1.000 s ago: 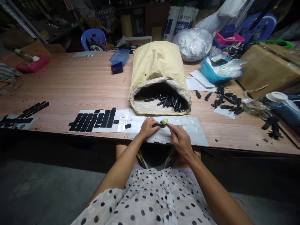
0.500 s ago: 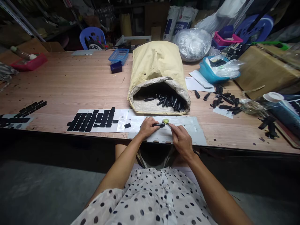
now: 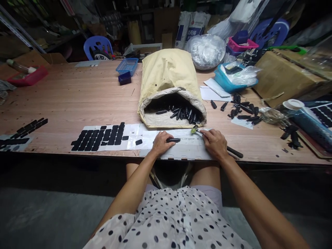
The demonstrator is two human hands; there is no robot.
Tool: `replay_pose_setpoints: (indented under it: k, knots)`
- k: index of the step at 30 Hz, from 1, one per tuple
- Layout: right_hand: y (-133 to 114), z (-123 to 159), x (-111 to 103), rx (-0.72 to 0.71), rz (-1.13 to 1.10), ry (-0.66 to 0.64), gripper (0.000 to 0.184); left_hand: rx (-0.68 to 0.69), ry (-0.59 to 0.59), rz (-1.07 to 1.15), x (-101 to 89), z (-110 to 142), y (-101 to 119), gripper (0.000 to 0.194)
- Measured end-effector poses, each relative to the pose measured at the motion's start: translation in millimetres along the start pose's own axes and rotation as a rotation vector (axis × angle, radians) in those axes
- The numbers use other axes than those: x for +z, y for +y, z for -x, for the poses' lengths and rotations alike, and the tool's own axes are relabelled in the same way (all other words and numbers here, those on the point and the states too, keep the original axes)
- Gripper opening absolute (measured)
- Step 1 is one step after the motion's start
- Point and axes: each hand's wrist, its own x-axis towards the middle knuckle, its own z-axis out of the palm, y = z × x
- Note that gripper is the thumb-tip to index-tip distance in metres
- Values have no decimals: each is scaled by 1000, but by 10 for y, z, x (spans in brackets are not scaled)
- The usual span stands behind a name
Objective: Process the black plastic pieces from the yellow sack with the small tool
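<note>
My left hand (image 3: 161,142) is closed on one end of a slim black plastic piece (image 3: 174,140), which lies on a grey board (image 3: 181,152) at the table's front edge. To its right, my right hand (image 3: 215,143) grips a small hammer (image 3: 234,152). The hammer's yellow-green head sits up and to the right of the black piece, apart from it, and its dark handle sticks out behind my wrist. Beyond my hands lies a cream sack (image 3: 168,69), its mouth towards me with many similar black pieces inside.
Rows of black flat pads (image 3: 88,139) lie on a white sheet to the left, one loose pad (image 3: 139,142) nearer my hand. More black pieces (image 3: 245,109) are scattered at right, near a blue basin (image 3: 220,81) and a cardboard box (image 3: 287,76). Blue baskets (image 3: 127,65) stand behind.
My right hand has moved the hammer right, away from the black piece, and its head has swung off it. My left hand stays on the piece; the view has shifted slightly.
</note>
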Motion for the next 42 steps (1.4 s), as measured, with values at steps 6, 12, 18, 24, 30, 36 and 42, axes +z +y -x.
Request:
replay_pose_setpoints:
  k: [6,12,18,24,30,36,42]
  knots:
    - [62,-16,104,-14,48,-13,30,45,-5,-26,-70,31,47,15]
    - [11,-12,114,-20,90,-15,28,371,-412,52,154,790,225,27]
    - [3,-14,138,-9,101,-2,28,-94,-716,-206,595,1095,-42,26]
    - [-12,-20,123,-19,112,2,27,-355,-729,-294,668,925,-143,48]
    - [-27,-1,143,-23,126,9,27,-9,-1038,41,199,678,73,34]
    - [-54,5,143,-20,131,8,26,-20,-393,195,-627,-494,-25,21]
    - [-72,-1,105,-46,143,-3,26,-296,163,-288,-710,-1272,-384,28]
